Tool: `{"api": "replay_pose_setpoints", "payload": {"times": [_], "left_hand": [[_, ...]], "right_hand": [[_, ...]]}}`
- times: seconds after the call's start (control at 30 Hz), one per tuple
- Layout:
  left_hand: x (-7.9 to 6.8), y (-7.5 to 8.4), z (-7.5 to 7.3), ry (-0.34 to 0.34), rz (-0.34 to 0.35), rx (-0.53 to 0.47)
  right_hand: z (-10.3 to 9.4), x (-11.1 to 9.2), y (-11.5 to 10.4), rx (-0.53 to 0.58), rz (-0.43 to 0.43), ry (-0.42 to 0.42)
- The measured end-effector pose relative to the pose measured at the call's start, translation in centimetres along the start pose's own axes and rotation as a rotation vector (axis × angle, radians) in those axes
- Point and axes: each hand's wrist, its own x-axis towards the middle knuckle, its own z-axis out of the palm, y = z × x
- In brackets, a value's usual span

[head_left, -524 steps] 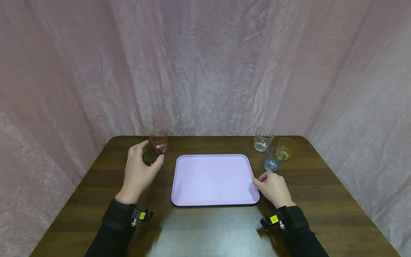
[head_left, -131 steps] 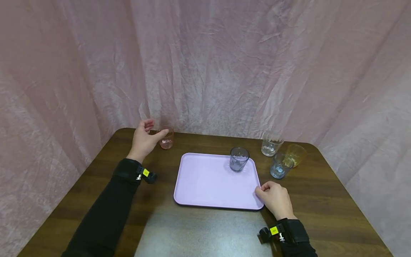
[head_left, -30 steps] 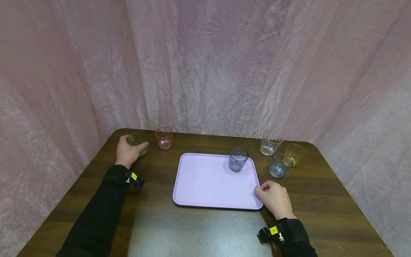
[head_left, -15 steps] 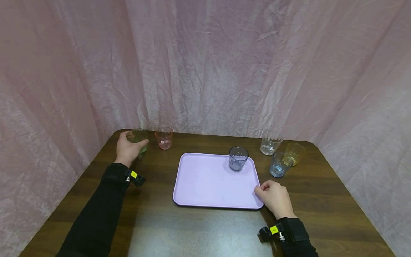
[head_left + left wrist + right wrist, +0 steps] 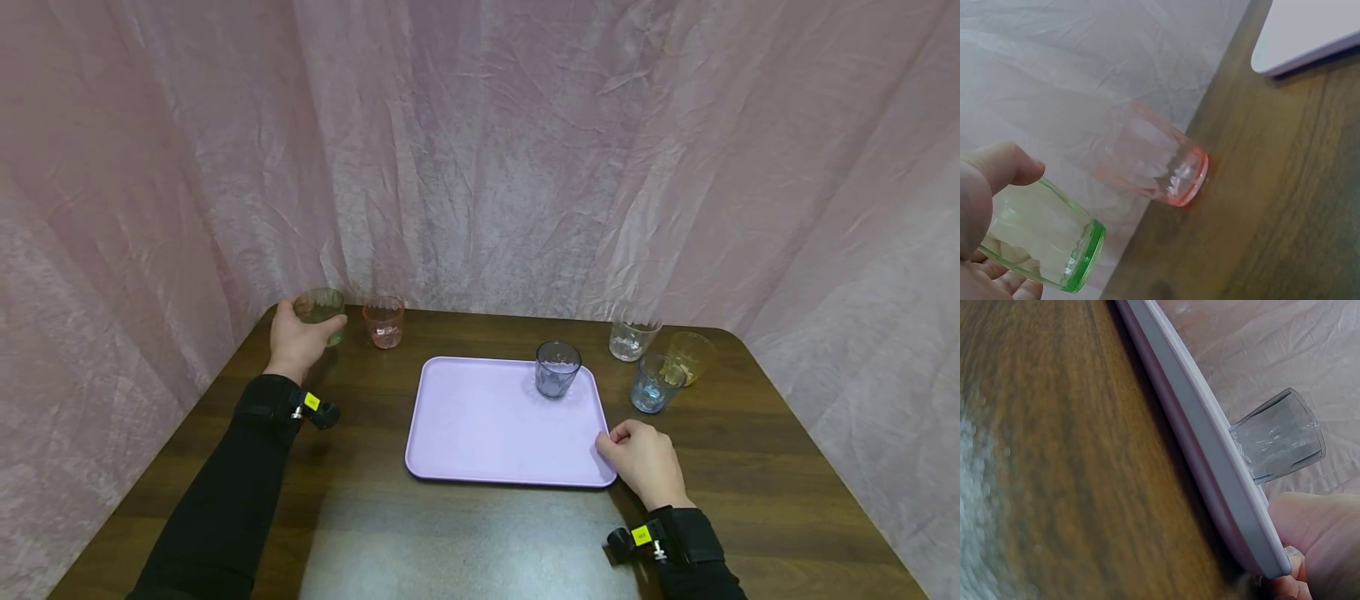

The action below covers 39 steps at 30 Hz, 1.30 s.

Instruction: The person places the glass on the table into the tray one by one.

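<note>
At the back left, my left hand (image 5: pixel 295 342) grips a green glass (image 5: pixel 319 305), fingers and thumb around its side. In the left wrist view, the thick base of the green glass (image 5: pixel 1088 256) hangs tilted beside a pink glass (image 5: pixel 1154 156). My right hand (image 5: pixel 647 463) pinches the right edge of a lilac tray (image 5: pixel 487 425); the right wrist view has the thumb above the tray rim (image 5: pixel 1235 481) and fingertips below. Upright on the tray's back right part is a grey glass (image 5: pixel 557 371).
Right of the tray stand a clear glass (image 5: pixel 628 340), a blue glass (image 5: pixel 654 387) and a yellow glass (image 5: pixel 692 354), close together. The pink glass is near the back edge of the wooden table (image 5: pixel 765 483). A pink curtain (image 5: pixel 480 167) hangs behind.
The grey glass has gone from the left side onto the tray. My left hand has since taken hold of the green glass and raised it slightly. The right hand stays at the tray edge.
</note>
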Motion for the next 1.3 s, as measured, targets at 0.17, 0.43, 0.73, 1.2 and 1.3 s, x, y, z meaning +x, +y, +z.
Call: {"api": "replay_pose_setpoints", "payload": {"times": [0.17, 0.43, 0.73, 1.2, 1.3], "left_hand": [[0.2, 0.7, 0.0, -0.005, 0.006, -0.016], [0.1, 1.5, 0.1, -0.001, 0.026, -0.036], [0.1, 1.9, 0.2, -0.010, 0.049, -0.028], [0.1, 3.6, 1.0, -0.072, 0.086, -0.070], [-0.1, 4.0, 1.2, -0.075, 0.098, -0.059]], "right_hand": [[0.0, 0.0, 0.1, 0.001, -0.008, 0.003], [0.1, 0.1, 0.3, 0.007, -0.020, 0.017], [0.2, 0.0, 0.4, 0.009, -0.026, 0.016], [0.1, 0.0, 0.4, 0.004, -0.014, 0.007], [0.1, 0.1, 0.3, 0.005, -0.016, 0.008]]}}
